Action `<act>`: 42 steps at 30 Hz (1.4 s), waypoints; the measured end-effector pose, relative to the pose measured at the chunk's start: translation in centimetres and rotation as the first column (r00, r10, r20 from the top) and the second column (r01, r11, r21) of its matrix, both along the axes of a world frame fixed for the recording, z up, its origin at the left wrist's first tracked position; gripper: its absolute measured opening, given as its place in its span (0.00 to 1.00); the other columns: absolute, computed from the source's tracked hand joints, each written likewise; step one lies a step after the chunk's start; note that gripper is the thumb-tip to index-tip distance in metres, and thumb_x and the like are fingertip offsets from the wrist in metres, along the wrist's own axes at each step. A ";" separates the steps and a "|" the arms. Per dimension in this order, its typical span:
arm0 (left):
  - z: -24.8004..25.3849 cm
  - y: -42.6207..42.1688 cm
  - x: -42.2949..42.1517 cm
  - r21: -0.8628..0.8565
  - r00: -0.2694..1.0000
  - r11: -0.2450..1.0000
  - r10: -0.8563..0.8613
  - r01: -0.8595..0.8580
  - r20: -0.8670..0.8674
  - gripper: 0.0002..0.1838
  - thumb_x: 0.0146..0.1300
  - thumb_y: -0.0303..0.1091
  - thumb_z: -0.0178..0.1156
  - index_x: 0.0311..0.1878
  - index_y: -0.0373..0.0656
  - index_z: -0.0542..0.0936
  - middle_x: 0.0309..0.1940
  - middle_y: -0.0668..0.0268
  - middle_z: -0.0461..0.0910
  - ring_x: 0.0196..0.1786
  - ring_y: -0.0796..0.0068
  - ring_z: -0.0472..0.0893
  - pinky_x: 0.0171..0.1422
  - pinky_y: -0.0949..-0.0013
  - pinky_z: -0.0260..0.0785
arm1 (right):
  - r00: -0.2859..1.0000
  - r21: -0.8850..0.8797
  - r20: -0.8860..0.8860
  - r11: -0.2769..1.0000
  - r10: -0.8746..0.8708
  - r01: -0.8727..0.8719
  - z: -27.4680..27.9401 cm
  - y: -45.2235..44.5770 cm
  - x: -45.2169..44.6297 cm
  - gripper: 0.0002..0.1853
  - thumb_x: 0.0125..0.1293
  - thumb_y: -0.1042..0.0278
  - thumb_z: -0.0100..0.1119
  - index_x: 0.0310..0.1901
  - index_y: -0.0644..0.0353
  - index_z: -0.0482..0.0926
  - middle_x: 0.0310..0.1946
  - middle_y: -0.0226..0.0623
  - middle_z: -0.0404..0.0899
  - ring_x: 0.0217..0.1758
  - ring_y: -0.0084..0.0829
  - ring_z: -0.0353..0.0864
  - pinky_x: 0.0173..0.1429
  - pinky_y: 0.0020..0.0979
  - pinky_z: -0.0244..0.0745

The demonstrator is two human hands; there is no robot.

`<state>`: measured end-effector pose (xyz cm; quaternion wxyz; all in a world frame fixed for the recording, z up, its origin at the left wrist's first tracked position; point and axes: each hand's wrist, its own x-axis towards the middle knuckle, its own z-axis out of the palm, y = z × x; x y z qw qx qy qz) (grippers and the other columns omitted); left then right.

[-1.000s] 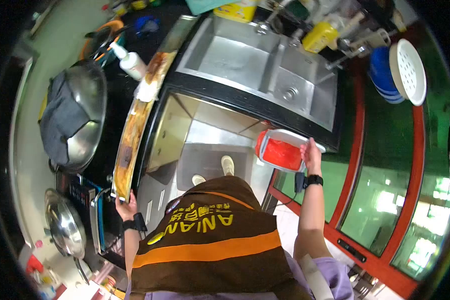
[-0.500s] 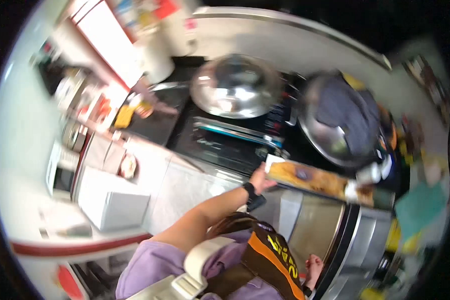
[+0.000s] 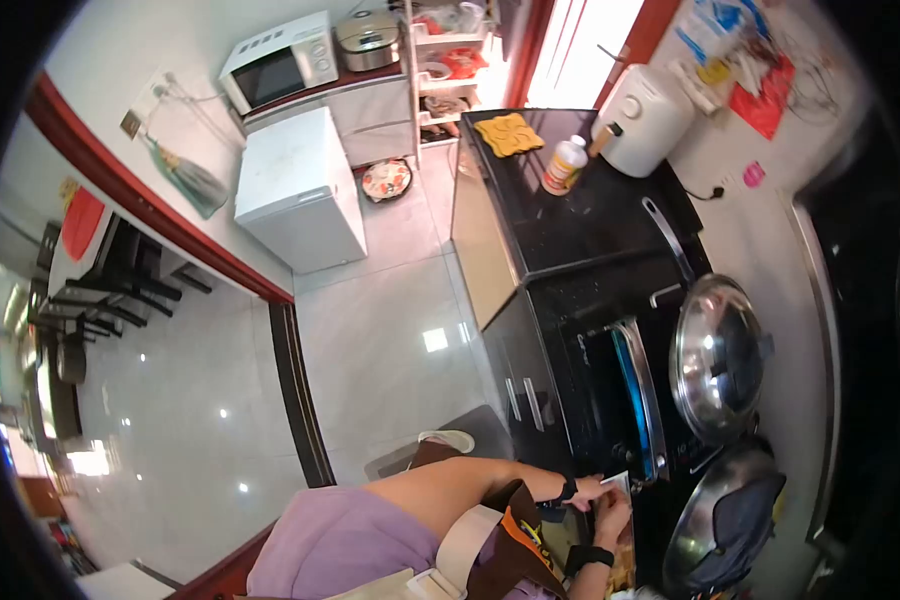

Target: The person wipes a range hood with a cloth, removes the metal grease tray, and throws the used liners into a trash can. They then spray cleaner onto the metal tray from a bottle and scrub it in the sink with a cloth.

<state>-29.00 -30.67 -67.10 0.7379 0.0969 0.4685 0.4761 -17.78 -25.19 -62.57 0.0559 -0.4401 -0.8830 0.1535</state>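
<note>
My left hand [image 3: 587,491] reaches across to the near edge of the stove, a dark band on its wrist. Right beside it is my right hand [image 3: 612,516], coming up from the bottom with fingers bent inward. The two hands meet at the white end of a long, narrow, box-like thing [image 3: 620,482] with a yellow-brown surface, largely covered by the hands. Both hands look closed; what is pinched in them is too small to make out. A wok [image 3: 692,530] with a dark grey cloth [image 3: 745,530] in it lies just beyond.
A domed steel lid [image 3: 715,365] rests on the black stove [image 3: 595,375]. Along the counter [image 3: 570,235] are a yellow cloth [image 3: 510,134], a bottle [image 3: 566,166] and a white appliance [image 3: 645,120]. A white chest [image 3: 300,190] stands on the floor, near a doorway.
The view has swung left, bringing the floor and doorway into sight. My right hand has come up from my side to join my left at the end of the long box-like thing.
</note>
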 end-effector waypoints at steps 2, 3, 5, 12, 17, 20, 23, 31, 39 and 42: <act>-0.9 0.6 -0.1 0.047 0.999 0.999 0.001 -0.002 0.034 0.37 0.64 0.58 0.45 0.67 0.42 0.53 0.57 0.50 0.67 0.46 0.49 0.79 0.45 0.54 0.76 | 0.999 0.049 0.026 0.998 0.025 -0.026 -0.8 -0.4 -0.8 0.12 0.58 0.65 0.57 0.41 0.62 0.80 0.31 0.53 0.79 0.35 0.52 0.79 0.38 0.47 0.72; -0.7 0.6 0.0 0.040 0.999 0.999 0.036 -0.036 0.024 0.33 0.64 0.56 0.46 0.64 0.41 0.59 0.55 0.51 0.69 0.45 0.50 0.79 0.43 0.54 0.76 | 0.999 0.048 0.030 0.998 0.030 -0.031 -0.8 -0.4 -1.1 0.12 0.58 0.65 0.57 0.41 0.62 0.80 0.31 0.53 0.79 0.35 0.52 0.79 0.38 0.47 0.72; -0.4 0.4 -0.9 0.102 0.994 0.990 -0.100 0.094 0.048 0.31 0.60 0.53 0.54 0.61 0.43 0.66 0.47 0.54 0.75 0.49 0.58 0.76 0.49 0.60 0.74 | 1.000 0.066 -0.027 0.998 -0.004 0.006 -0.8 -0.9 -0.5 0.10 0.57 0.67 0.58 0.39 0.62 0.80 0.33 0.53 0.78 0.37 0.52 0.77 0.41 0.47 0.71; -2.7 -0.4 -0.3 0.119 0.970 0.991 0.038 -0.069 0.239 0.31 0.65 0.25 0.45 0.70 0.42 0.48 0.47 0.53 0.76 0.37 0.64 0.82 0.42 0.66 0.77 | 0.974 0.224 -0.215 0.967 -0.069 0.118 3.1 -0.2 2.3 0.05 0.55 0.72 0.60 0.35 0.56 0.79 0.28 0.42 0.75 0.33 0.43 0.75 0.38 0.38 0.71; 1.7 -1.3 -1.1 0.003 0.997 1.000 0.023 -0.023 0.070 0.28 0.68 0.29 0.44 0.69 0.43 0.50 0.49 0.54 0.75 0.43 0.65 0.81 0.50 0.68 0.75 | 0.970 0.193 -0.242 0.979 -0.010 0.058 2.5 -0.3 1.9 0.10 0.52 0.72 0.60 0.39 0.55 0.80 0.32 0.41 0.77 0.39 0.43 0.76 0.45 0.39 0.71; 1.7 -1.4 -0.9 0.010 1.000 1.000 -0.004 0.004 0.006 0.27 0.68 0.28 0.42 0.69 0.42 0.50 0.48 0.55 0.75 0.44 0.65 0.80 0.50 0.68 0.75 | 0.983 0.157 -0.158 0.981 -0.092 0.117 2.5 0.2 0.7 0.10 0.52 0.71 0.59 0.39 0.56 0.80 0.32 0.41 0.77 0.39 0.42 0.76 0.44 0.40 0.73; 1.7 -1.5 -1.0 0.016 1.000 1.000 -0.006 0.006 -0.025 0.27 0.68 0.27 0.41 0.69 0.40 0.49 0.48 0.54 0.74 0.44 0.65 0.80 0.50 0.68 0.75 | 0.996 0.186 -0.051 0.980 -0.067 0.075 0.3 1.7 0.2 0.12 0.51 0.70 0.61 0.40 0.55 0.79 0.29 0.43 0.77 0.36 0.44 0.78 0.40 0.41 0.74; 1.6 -1.5 -0.6 -0.009 0.998 1.000 0.011 -0.012 -0.056 0.26 0.67 0.24 0.39 0.68 0.37 0.51 0.49 0.54 0.74 0.43 0.63 0.81 0.49 0.69 0.76 | 0.951 -0.020 0.309 0.999 -0.022 0.030 0.0 2.7 -1.1 0.09 0.55 0.61 0.53 0.33 0.52 0.82 0.32 0.47 0.80 0.40 0.44 0.80 0.42 0.41 0.75; 1.8 -0.2 -0.6 -0.065 0.992 0.994 0.079 -0.085 -0.097 0.27 0.64 0.22 0.42 0.67 0.31 0.53 0.49 0.54 0.73 0.43 0.63 0.81 0.47 0.69 0.78 | 0.990 -0.046 0.051 0.990 0.132 -0.130 2.2 0.8 4.4 0.08 0.59 0.62 0.52 0.32 0.55 0.79 0.32 0.44 0.79 0.40 0.47 0.78 0.44 0.44 0.72; 2.2 -0.2 -0.5 -0.063 0.983 0.996 0.047 -0.059 -0.175 0.27 0.63 0.21 0.42 0.66 0.30 0.54 0.50 0.54 0.73 0.42 0.63 0.81 0.47 0.69 0.78 | 0.993 0.007 -0.099 0.998 0.058 -0.058 4.3 0.4 7.4 0.03 0.56 0.69 0.55 0.32 0.56 0.76 0.30 0.45 0.76 0.39 0.46 0.76 0.44 0.43 0.70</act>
